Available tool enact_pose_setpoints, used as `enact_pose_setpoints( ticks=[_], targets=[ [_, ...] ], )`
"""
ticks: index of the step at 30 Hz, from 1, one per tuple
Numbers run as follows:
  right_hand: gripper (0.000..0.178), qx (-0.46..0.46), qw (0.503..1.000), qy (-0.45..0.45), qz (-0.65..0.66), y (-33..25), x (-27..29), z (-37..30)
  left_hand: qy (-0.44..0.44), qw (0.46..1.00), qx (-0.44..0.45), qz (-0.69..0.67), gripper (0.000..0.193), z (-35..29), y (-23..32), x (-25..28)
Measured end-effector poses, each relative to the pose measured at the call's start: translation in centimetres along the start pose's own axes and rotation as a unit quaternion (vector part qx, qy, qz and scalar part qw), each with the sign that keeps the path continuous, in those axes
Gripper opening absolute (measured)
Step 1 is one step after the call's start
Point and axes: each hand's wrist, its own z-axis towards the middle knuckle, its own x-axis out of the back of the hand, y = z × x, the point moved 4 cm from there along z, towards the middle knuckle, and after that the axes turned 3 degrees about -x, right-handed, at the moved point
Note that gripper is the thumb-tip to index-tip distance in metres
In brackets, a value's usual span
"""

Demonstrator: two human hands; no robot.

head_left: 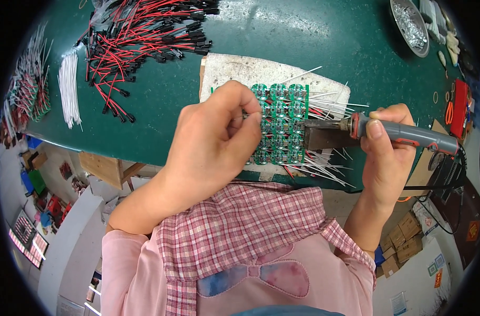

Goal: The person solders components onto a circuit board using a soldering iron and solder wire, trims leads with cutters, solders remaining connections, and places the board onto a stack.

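Your bare left hand [211, 134] arches over the circuit panel's left side, thumb and forefinger together; whether they pinch anything I cannot tell. Your bare right hand [387, 152] is clamped around the grey-and-orange soldering iron [424, 138] by its handle, presumably to keep skin off hot metal, with its broad, dark, flat tip [327, 134] at the panel's right edge. The rectangular green circuit panel [278, 109] lies between your hands on a whitish, pitted slab [234, 66], which probably shields the green tabletop [145, 139] from heat. The panel is a grid of small, repeated units with dark and silvery parts. Thin white wires [324, 168] fan out beside it. Farther off, red-and-black wires [145, 42] lie heaped to the left, perhaps for easy reach; a round metal dish [423, 51] sits far right.
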Motion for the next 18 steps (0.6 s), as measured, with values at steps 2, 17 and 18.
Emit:
enact_pose_setpoints(
  ticks=[2, 17, 18],
  targets=[
    [0.015, 0.003, 1.000, -0.004, -0.014, -0.1, -0.1, 0.0, -0.010, 1.000, -0.020, 0.003, 0.007, 0.1, 0.0, -0.6],
    [0.017, -0.017, 0.999, -0.033, 0.030, 0.4, -1.1, 0.5, -0.005, 0.999, -0.032, 0.024, 0.006, 0.6, 0.5, -1.4],
    [0.017, -0.017, 0.999, -0.035, 0.026, 0.3, -1.1, 0.5, -0.005, 0.999, -0.032, 0.024, 0.006, 0.6, 0.4, -1.4]
  ],
)
